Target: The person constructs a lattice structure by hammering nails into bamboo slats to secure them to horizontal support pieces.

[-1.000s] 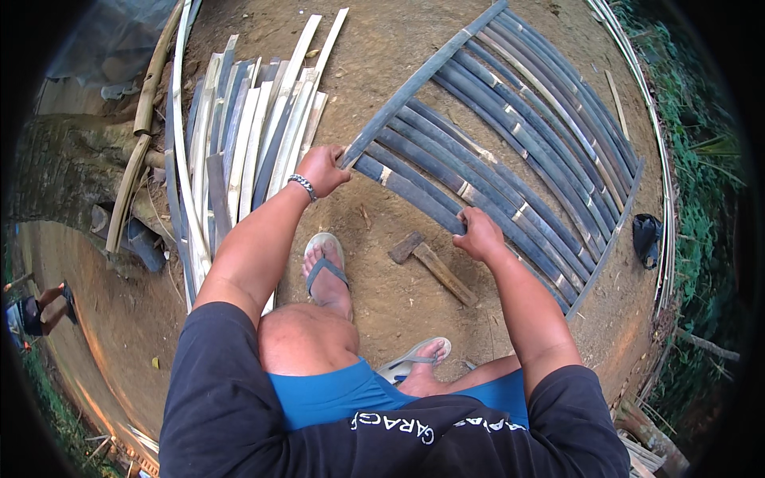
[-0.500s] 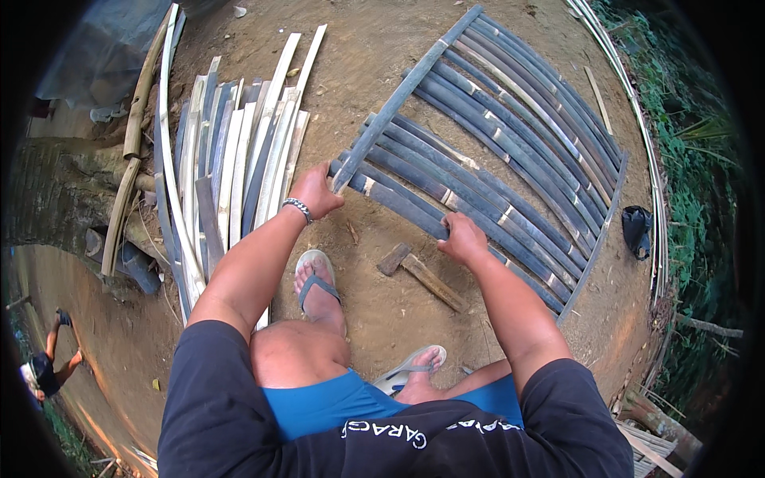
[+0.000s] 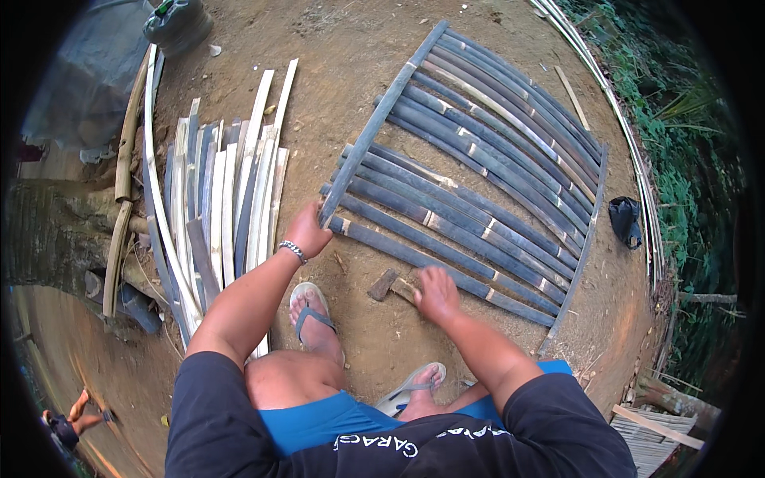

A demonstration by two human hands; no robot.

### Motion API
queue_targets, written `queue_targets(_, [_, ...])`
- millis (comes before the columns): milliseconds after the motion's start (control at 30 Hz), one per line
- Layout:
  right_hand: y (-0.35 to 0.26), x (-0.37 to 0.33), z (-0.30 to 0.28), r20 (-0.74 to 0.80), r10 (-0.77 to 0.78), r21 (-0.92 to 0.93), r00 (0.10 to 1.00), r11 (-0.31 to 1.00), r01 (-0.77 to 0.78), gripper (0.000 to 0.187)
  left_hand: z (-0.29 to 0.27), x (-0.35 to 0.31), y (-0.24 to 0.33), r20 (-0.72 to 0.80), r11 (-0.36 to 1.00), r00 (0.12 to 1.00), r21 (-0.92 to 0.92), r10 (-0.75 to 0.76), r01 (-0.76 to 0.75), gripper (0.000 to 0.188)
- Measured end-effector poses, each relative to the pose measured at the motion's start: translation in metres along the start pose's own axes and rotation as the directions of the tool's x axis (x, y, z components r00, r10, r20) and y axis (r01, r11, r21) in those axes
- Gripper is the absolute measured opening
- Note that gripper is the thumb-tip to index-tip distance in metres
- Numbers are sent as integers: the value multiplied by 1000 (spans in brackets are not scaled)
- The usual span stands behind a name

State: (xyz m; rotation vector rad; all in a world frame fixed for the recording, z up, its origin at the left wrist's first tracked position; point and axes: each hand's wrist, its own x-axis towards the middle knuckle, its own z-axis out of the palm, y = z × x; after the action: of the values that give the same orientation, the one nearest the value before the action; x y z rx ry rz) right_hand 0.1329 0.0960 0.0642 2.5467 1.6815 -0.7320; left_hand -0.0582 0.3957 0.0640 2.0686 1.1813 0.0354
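Note:
A panel of dark split-bamboo slats [image 3: 462, 227] lies on the dirt, joined by a crosspiece [image 3: 381, 127] at each side. My left hand [image 3: 307, 229] is closed around the near end of the left crosspiece, beside the nearest slat's end. Below the panel, a small hatchet [image 3: 383, 284] with a rusty head and wooden handle rests on the ground. My right hand [image 3: 437, 295] is on its handle with fingers curled over it, slightly blurred. The handle's far end is hidden under that hand.
Loose split-bamboo strips [image 3: 231, 199] are piled to the left, beside a log [image 3: 56, 231]. A black plastic bag [image 3: 625, 221] lies right of the panel, near long poles [image 3: 637, 171] and green plants. My sandalled feet [image 3: 313, 315] are just below the hatchet. Another person [image 3: 68, 422] is at far lower left.
My right hand has left the panel's near slat and come down onto the hatchet handle. The nearest slat now lies apart from its neighbour. My left hand keeps its grip; the view has shifted.

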Motion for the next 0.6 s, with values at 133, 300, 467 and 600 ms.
queue_targets(133, [8,-50,20,82,15,-15,997,1000,-13,52,2,2,-3,19,990,999,-135,-47,49,53])
queue_targets(300, [26,-59,21,199,107,-37,974,994,-102,48,7,7,-9,64,968,994,-229,-90,102,50])
queue_targets(467, [30,-43,7,319,76,-77,945,996,-54,45,24,11,-30,23,968,999,-249,-40,44,43])
queue_targets(600, [9,-32,-12,446,166,-158,880,982,-104,44,22,6,-27,52,972,996,-220,-70,80,46])
